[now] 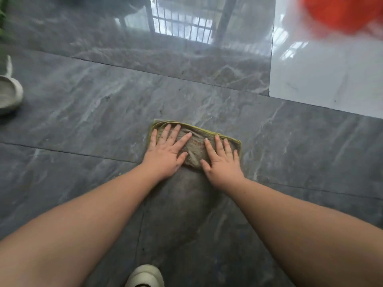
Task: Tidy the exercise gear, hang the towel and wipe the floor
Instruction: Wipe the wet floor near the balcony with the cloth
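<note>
- Your left hand [165, 155] and right hand [222, 162] lie flat, fingers straight, pressing the folded cloth [195, 145] on the grey floor [83, 112].
- It's soft and probably bunches, so keep your palms spread near both ends.

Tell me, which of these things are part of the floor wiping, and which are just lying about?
Part of the job:
- cloth, flat on the floor
- left hand and right hand, both pressing flat on it
- grey tiled floor

Just lying about:
- pale slipper at the left edge
- blurred orange object, top right
- white panel
</note>
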Tool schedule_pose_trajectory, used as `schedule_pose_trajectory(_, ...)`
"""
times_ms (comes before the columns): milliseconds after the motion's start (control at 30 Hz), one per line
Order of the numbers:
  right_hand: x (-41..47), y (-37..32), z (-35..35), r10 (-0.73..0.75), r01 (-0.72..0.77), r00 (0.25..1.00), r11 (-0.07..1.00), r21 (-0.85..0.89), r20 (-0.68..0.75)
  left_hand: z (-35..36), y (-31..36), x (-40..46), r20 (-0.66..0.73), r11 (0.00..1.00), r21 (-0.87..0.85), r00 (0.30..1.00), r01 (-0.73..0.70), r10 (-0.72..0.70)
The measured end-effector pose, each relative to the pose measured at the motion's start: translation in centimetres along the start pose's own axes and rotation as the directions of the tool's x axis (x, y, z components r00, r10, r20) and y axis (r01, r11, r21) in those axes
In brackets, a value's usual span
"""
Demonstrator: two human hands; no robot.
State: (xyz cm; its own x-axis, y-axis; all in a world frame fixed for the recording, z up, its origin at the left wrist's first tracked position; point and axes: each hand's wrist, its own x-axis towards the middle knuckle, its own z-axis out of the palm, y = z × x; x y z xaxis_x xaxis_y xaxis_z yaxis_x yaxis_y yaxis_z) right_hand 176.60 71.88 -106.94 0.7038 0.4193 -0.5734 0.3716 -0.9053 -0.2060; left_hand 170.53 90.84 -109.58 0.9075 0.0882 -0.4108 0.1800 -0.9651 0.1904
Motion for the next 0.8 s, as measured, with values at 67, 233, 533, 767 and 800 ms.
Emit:
schedule_pose_trajectory(67,3.6,-0.1,-2.3,0.004,-0.004,1.0,1.0,-0.01,0.008,-1.8,-0.9,3.6,0.002,1.0,0.022,1.0,-0.007,0.007)
schedule_pose_trajectory(233,10.4,-0.2,-6.2,0.022,-0.021,1.0,0.998,-0.063,0.007,-4.7,-2.4,10.0,0.04,1.0,0.031,0.999,0.0,-0.001)
schedule_pose_trajectory(533,13.8,-0.8,-6.5,0.07,-0.074,0.995,0.996,-0.054,-0.076,-7.0,-3.4,14.6,0.056,1.0,-0.005,0.998,0.001,0.0)
schedule_pose_trajectory(767,13.2,-2.1,-7.5,0.108,-0.105,0.993,0.992,-0.075,0.047,-7.2,-3.4,14.1,0.084,1.0,-0.007,0.996,-0.007,0.007)
schedule_pose_trajectory(800,12.8,-2.4,-7.6,0.101,-0.095,0.992,0.993,-0.074,0.077,-7.1,-3.5,13.8,0.084,1.0,-0.005,0.996,-0.009,0.009)
